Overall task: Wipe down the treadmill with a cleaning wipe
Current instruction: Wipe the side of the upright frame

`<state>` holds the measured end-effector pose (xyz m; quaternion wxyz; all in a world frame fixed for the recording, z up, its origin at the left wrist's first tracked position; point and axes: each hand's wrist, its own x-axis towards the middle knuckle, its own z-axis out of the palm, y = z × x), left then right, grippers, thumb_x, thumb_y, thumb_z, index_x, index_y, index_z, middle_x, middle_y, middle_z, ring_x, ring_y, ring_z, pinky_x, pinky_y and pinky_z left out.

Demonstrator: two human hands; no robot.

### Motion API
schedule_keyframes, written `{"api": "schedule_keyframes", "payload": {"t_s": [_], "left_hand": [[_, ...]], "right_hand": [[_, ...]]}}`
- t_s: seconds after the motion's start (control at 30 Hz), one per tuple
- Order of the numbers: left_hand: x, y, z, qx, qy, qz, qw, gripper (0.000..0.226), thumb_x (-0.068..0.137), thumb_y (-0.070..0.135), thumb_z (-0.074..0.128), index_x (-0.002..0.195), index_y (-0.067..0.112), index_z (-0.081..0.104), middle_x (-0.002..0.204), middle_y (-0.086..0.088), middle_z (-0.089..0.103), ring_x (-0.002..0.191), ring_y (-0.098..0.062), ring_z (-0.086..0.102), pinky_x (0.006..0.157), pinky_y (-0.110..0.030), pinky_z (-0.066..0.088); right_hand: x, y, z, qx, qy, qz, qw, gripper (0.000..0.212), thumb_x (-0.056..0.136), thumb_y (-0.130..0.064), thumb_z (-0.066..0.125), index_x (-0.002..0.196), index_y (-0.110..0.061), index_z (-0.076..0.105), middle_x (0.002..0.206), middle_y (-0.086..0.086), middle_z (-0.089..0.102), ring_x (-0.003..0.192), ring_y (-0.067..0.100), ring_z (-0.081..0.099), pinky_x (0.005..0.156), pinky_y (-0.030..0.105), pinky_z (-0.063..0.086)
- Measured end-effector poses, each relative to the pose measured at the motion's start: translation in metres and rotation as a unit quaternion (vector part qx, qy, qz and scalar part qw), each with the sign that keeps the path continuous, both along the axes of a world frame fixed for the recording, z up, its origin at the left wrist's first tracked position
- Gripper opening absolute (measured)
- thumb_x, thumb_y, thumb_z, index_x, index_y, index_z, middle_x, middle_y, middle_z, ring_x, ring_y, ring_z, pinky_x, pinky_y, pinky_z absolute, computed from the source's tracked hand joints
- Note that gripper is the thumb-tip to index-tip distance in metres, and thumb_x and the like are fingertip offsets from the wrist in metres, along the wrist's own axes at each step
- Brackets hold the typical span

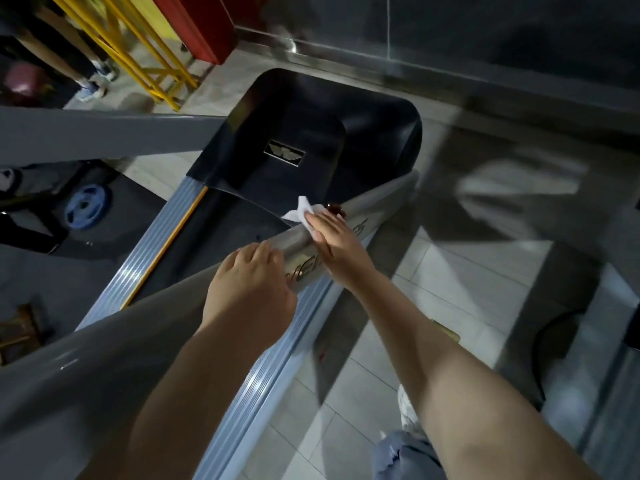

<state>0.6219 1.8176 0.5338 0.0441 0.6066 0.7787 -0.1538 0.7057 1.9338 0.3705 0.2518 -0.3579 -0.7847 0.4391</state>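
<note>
Currently your right hand [329, 233] presses the white wipe [302, 213] flat on the treadmill's grey upright [138, 327]; left hand [251, 275] grips it lower down.

blue weight plate [88, 207], yellow rack [145, 60] — red pad [197, 22]

Left hand [251, 278] curled (palm down), right hand [329, 233] flat, outstretched
</note>
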Motion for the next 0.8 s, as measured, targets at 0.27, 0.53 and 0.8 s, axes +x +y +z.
{"api": "schedule_keyframes", "payload": {"t_s": [0.27,0.53,0.8], "left_hand": [[0.007,0.044,-0.016,-0.012,-0.028,0.074,0.997,0.024,0.09,0.032,0.046,0.109,0.019,0.054,0.108,0.003,0.058,0.104,-0.018,0.054,0.085,-0.031,0.041],[0.016,0.082,-0.043,-0.052,-0.051,0.107,0.992,0.035,0.091,0.033,0.047,0.122,0.018,0.053,0.121,0.001,0.059,0.111,-0.019,0.054,0.09,-0.032,0.043],[0.022,0.102,-0.069,-0.063,-0.052,0.079,0.993,0.054,0.092,0.037,0.045,0.141,0.015,0.04,0.151,-0.004,0.038,0.138,-0.022,0.036,0.114,-0.036,0.028]], "right_hand": [[0.012,0.021,-0.03,-0.04,0.021,-0.012,0.999,0.065,0.089,0.014,0.038,0.147,-0.016,0.042,0.152,0.005,0.042,0.144,0.017,0.031,0.115,0.038,0.034],[-0.003,0.034,-0.04,0.116,0.084,0.099,0.985,0.054,0.085,0.016,0.045,0.133,-0.006,0.058,0.139,0.011,0.056,0.135,0.023,0.045,0.116,0.031,0.032],[0.013,0.081,-0.039,-0.1,0.064,-0.074,0.99,0.038,0.097,-0.005,0.044,0.129,-0.016,0.062,0.131,0.0,0.061,0.115,0.0,0.049,0.103,0.017,0.035]]}}
